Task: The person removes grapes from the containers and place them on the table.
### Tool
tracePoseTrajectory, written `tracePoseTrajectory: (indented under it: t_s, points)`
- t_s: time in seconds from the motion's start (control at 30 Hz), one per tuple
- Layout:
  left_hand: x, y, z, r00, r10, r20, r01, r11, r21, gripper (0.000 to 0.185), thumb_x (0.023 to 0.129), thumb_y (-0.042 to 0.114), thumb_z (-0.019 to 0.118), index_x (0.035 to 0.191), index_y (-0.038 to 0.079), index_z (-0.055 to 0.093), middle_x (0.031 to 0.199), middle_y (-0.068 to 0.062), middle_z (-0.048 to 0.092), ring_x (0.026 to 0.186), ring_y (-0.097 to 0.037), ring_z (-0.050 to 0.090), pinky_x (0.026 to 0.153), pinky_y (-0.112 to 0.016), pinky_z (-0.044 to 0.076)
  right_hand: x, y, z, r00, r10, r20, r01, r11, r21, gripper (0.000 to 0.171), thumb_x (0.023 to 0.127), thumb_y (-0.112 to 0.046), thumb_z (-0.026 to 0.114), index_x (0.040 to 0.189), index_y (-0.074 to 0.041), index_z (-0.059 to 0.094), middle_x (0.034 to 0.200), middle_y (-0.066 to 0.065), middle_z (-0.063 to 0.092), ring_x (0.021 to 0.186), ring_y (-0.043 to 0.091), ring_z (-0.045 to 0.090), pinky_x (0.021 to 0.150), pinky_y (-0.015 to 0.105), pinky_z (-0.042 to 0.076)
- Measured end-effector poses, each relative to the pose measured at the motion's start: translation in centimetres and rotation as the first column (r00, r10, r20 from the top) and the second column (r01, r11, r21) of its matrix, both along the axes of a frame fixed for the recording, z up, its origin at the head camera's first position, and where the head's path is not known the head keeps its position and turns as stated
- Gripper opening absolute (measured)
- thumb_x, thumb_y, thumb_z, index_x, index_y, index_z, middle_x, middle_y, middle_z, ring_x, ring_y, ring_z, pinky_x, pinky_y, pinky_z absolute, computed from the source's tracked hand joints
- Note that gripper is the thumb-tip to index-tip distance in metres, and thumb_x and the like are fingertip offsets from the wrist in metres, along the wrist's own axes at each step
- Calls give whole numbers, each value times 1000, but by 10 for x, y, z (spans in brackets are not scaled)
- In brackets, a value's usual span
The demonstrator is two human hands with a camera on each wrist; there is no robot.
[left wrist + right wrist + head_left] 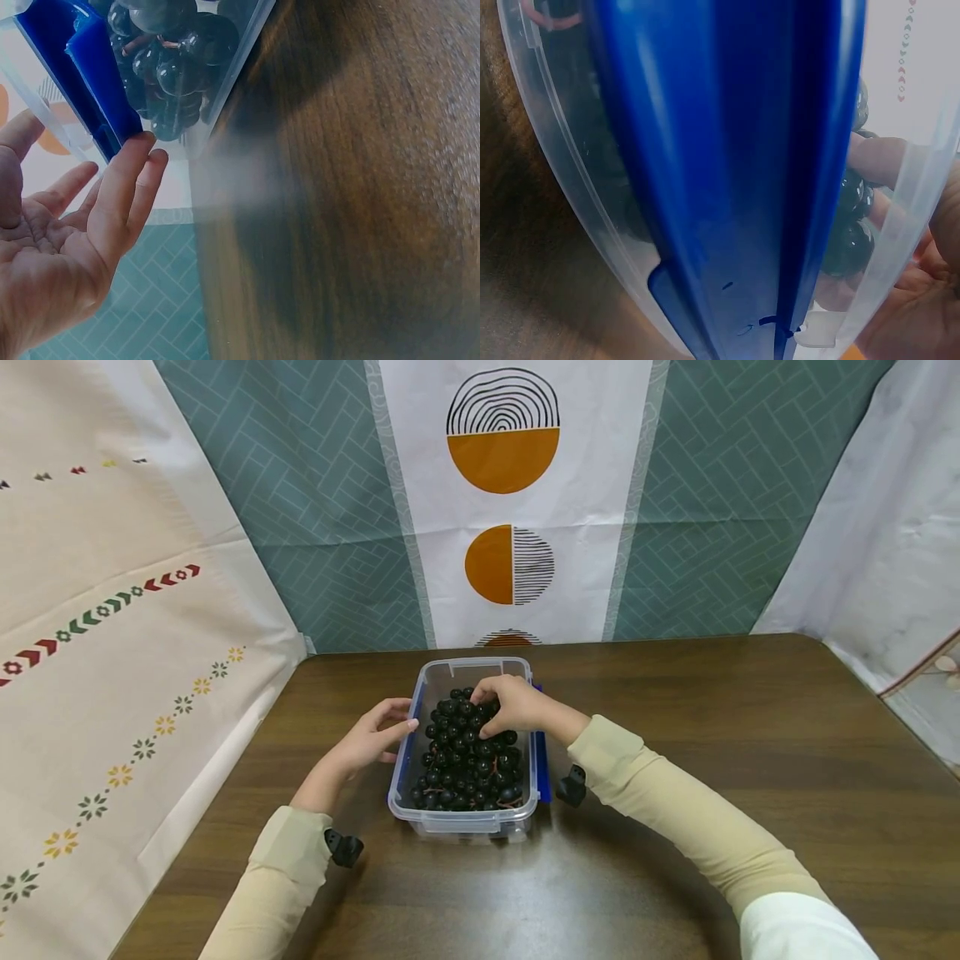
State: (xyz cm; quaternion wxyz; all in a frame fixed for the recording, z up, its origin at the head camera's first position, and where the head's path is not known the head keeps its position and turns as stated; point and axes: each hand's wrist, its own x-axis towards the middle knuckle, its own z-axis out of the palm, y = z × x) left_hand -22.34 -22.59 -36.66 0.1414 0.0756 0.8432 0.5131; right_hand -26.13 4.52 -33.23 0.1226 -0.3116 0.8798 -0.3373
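A clear plastic container (462, 810) with blue side latches (542, 768) sits on a dark wooden worktop (720, 752), near the middle and a little towards the far edge, and it is filled with a bunch of dark, almost black grapes (468, 760). The right hand (517, 703) reaches in from the right and rests on top of the far part of the bunch, its fingers curled down round the fruit in a grasping grip; the right wrist view shows fingertips pressed among the grapes through the clear wall. The left hand (372, 739) lies against the container's left outer wall with the fingers straight and relaxed, a released grip that steadies rather than holds; in the left wrist view its fingertips (142, 154) touch the blue latch (90, 75). Both arms wear pale beige sleeves (675, 802). Behind the worktop hang cloth backdrops: a teal herringbone panel (315, 502) and a white strip with orange half circles (504, 460) in the centre, and a cream cloth with small coloured motifs (112, 652) on the left. A likely risk is that pulling on the bunch drags the light container along or tips it, since the left hand only rests against it; single grapes could also tear from the stems and roll off across the worktop
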Motion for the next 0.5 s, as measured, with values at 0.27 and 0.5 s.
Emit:
tracePoseTrajectory:
  t_s: [0.27,0.5]
  points:
    - [-2,-2,-3,1000,10,7,-10,1000,-10,57,97,36,54,144,13,33,137,-20,39,121,-38,47,83,-48,54,4,0,0,1000,1,-14,-2,1000,-26,40,75,-8,79,112,-6,62,116,10,64,112,26,57,93,41,49]
    - [-2,-1,-3,1000,12,7,-12,1000,-13,57,97,36,54,144,12,33,137,-20,39,121,-39,47,83,-48,54,7,3,-3,998,9,-60,-13,997,-73,32,76,-7,78,106,-4,68,108,9,68,108,26,59,92,40,49]
